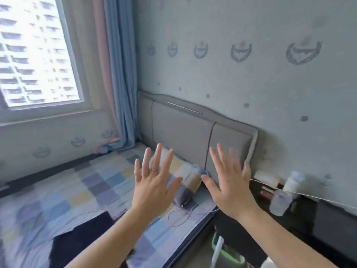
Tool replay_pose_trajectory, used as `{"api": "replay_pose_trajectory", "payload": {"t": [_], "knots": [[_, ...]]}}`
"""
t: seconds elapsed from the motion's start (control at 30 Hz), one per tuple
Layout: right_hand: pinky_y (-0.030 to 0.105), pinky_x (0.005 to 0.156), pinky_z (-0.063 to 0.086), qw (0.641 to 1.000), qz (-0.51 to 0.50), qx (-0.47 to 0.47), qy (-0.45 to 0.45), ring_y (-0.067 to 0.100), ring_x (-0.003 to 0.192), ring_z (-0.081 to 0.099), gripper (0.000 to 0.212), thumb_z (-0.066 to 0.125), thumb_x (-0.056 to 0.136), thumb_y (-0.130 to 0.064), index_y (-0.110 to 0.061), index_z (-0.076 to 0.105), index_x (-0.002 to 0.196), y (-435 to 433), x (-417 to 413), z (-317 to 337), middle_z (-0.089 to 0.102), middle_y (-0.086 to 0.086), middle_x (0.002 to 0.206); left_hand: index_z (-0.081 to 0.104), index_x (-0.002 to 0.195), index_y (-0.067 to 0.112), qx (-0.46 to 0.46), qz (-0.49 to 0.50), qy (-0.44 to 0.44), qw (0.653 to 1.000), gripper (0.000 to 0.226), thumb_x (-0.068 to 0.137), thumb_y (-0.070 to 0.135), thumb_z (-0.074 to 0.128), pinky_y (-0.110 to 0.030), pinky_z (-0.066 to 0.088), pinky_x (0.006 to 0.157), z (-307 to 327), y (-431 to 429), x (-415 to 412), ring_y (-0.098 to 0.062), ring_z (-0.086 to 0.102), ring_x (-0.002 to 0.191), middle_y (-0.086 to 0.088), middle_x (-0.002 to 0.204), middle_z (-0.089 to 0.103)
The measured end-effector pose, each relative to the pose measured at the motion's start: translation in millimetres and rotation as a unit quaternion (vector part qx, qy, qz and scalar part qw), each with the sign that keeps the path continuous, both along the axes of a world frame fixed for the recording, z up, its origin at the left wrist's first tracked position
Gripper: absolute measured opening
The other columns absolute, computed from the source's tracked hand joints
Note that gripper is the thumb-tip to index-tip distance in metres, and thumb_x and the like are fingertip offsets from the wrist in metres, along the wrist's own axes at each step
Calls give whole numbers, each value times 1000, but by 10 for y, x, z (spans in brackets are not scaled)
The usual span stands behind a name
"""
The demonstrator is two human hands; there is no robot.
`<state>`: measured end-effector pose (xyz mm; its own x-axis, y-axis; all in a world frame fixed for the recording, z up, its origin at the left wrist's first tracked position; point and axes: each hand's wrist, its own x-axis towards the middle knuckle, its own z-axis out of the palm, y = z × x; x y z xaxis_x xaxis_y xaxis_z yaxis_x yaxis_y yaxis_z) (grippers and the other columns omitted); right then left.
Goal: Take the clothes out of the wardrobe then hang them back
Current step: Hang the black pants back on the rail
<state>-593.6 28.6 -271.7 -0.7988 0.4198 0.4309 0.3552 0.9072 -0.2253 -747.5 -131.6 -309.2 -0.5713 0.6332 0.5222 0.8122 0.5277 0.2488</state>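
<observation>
My left hand [154, 182] and my right hand [229, 182] are both raised in front of me, palms away, with fingers spread straight and holding nothing. A ring sits on one finger of the left hand. Below them lies a bed with a checked blue, yellow and white sheet [63, 202]. A dark piece of clothing [85, 238] lies flat on the bed near my left forearm. No wardrobe is in view.
A checked pillow [185, 175] leans at the grey padded headboard [183, 130]. Thin cables [183, 215] lie on the bed edge. A dark bedside table [309, 209] at right carries bottles and a white cable. A green bin [229, 254] stands below. Window and blue curtain at left.
</observation>
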Motion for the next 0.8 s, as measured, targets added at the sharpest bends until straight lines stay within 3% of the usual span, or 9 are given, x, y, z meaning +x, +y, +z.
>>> {"api": "replay_pose_trajectory", "payload": {"t": [0.17,0.3,0.5,0.63,0.8], "knots": [[53,117,-13,990,92,-89,-66,13,148,-21,71,16,90,-67,-46,-12,151,-560,-922,-823,-17,-20,161,-20,154,42,-81,133,-67,986,74,92,75,5,-54,-12,122,-764,-938,-516,-21,-32,148,7,164,-26],[52,117,-14,972,155,-126,-124,12,148,-21,73,19,89,-65,-44,-10,152,-897,-1567,-1325,-16,-19,161,-21,154,43,-120,217,-130,960,79,85,80,-9,-50,-17,120,-1226,-1490,-830,-18,-37,146,10,162,-30],[51,117,-14,940,234,-158,-191,10,148,-20,74,20,89,-65,-45,-12,152,-1156,-2603,-1791,-17,-21,160,-14,155,44,-132,315,-235,910,84,82,82,0,-44,-19,119,-1667,-1959,-1416,-16,-33,147,11,164,-25],[51,119,-10,917,266,-177,-238,10,149,-18,74,18,87,-66,-44,-10,153,-1206,-3270,-2032,-14,-20,162,-13,155,45,-120,378,-292,870,84,78,78,0,-46,-11,122,-1860,-2093,-1827,-16,-26,150,10,165,-21],[52,119,-9,887,295,-183,-305,14,150,-14,68,31,99,-56,-42,-7,154,-1318,-3972,-2380,-8,-16,163,-6,158,42,-104,429,-363,820,74,97,69,26,-48,-7,123,-2186,-2291,-2263,-18,-20,152,9,167,-14]]}}
